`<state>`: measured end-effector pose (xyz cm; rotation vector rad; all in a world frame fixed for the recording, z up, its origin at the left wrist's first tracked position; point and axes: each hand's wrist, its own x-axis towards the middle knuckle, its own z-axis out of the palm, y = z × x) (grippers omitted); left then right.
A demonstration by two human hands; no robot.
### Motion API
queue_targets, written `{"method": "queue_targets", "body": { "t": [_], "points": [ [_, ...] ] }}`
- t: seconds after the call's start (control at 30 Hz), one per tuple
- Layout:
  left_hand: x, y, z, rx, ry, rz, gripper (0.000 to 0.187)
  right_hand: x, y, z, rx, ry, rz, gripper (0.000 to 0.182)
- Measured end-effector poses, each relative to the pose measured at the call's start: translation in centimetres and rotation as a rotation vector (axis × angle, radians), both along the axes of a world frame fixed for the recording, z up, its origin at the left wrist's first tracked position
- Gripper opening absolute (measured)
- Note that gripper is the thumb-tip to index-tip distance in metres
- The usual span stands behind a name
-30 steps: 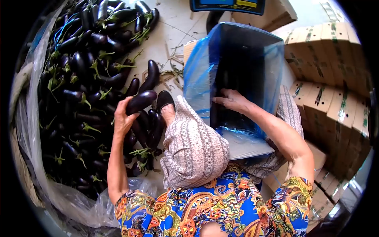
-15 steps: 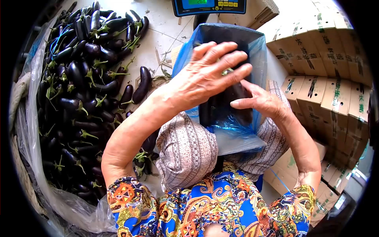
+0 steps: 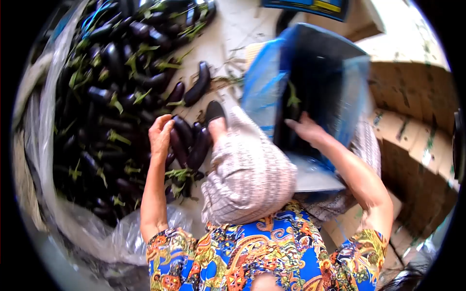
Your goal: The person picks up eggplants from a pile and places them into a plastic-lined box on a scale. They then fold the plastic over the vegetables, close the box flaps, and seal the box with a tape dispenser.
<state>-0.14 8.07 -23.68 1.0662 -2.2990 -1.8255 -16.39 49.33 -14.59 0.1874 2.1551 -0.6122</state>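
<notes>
Down at the left, my left hand [image 3: 160, 134] has its fingers curled against a dark purple eggplant [image 3: 182, 131] at the edge of a large heap. More eggplants lie just beside it, near my foot. My right hand [image 3: 310, 131] reaches into a box lined with blue plastic film [image 3: 262, 92], thumb and finger apart. Its fingertips are at the lower end of an eggplant with a green cap [image 3: 292, 99] lying inside. The dark interior and motion blur hide part of these fingers and of the contents.
The eggplant heap [image 3: 114, 97] fills the left, bordered by clear plastic sheeting [image 3: 46, 145]. A scale [image 3: 315, 6] stands beyond the box. Printed cardboard boxes [image 3: 407, 92] are stacked at the right. My knee [image 3: 257, 169] lies between heap and box.
My left hand has left the box and moved to the heap at the left. My right hand has stayed at the box, its fingers now lower inside. The whole view has shifted.
</notes>
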Motion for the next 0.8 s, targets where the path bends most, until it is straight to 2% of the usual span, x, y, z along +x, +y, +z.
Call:
{"method": "queue_targets", "body": {
  "t": [0.07,0.13,0.23,0.3,0.33,0.37,0.4,0.47,0.5,0.53,0.6,0.67,0.73,0.8],
  "points": [
    [3.8,-2.1,-1.9,-0.045,-0.135,0.062,0.026,-1.0,1.3,-1.1,0.073,-0.087,0.097,0.083],
    [6.4,-2.9,-2.9,-0.232,-0.223,0.100,0.028,-0.6,2.1,-2.6,-0.008,0.016,0.145,0.084],
    [7.6,-1.2,-3.2,-0.256,-0.259,0.063,0.028,-1.0,1.3,-0.5,-0.006,-0.114,0.053,0.086],
    [7.2,0.9,-4.1,-0.207,-0.220,0.008,0.029,-1.1,1.8,-1.3,0.051,-0.023,0.186,0.083],
    [6.6,2.1,-3.9,-0.197,-0.264,-0.055,0.034,-1.2,2.7,-2.0,0.081,0.020,0.249,0.082],
    [6.4,3.6,-4.4,-0.286,-0.224,-0.140,0.041,-1.3,3.8,-2.8,0.073,0.216,0.440,0.078],
    [6.2,4.8,-4.2,-0.399,-0.150,-0.226,0.042,-1.3,3.5,-2.4,0.095,0.181,0.427,0.077],
    [5.4,5.2,-5.0,-0.617,-0.023,-0.260,0.046,-1.6,2.3,-0.8,0.139,0.116,0.394,0.075],
    [3.8,5.0,-4.0,-0.797,0.001,-0.304,0.054,-1.4,1.7,-0.2,0.054,0.102,0.340,0.074],
    [2.9,4.1,-4.4,-0.911,-0.072,-0.436,0.061,-1.3,1.1,0.4,-0.027,0.090,0.285,0.074],
    [1.4,2.3,-5.3,-0.942,-0.264,-0.812,0.061,-1.3,1.9,0.1,-0.132,0.092,0.242,0.071],
    [0.5,0.4,-7.9,-1.023,-0.215,-1.039,0.058,-1.4,2.2,0.4,0.020,0.070,0.294,0.065],
    [0.2,-1.1,-9.8,-1.216,0.025,-1.157,0.052,-1.2,2.9,0.8,-0.015,0.135,0.286,0.059],
    [-0.7,-1.5,-9.1,-1.200,-0.035,-1.351,0.048,-1.2,3.1,1.4,-0.046,0.142,0.257,0.055]
  ]
}}
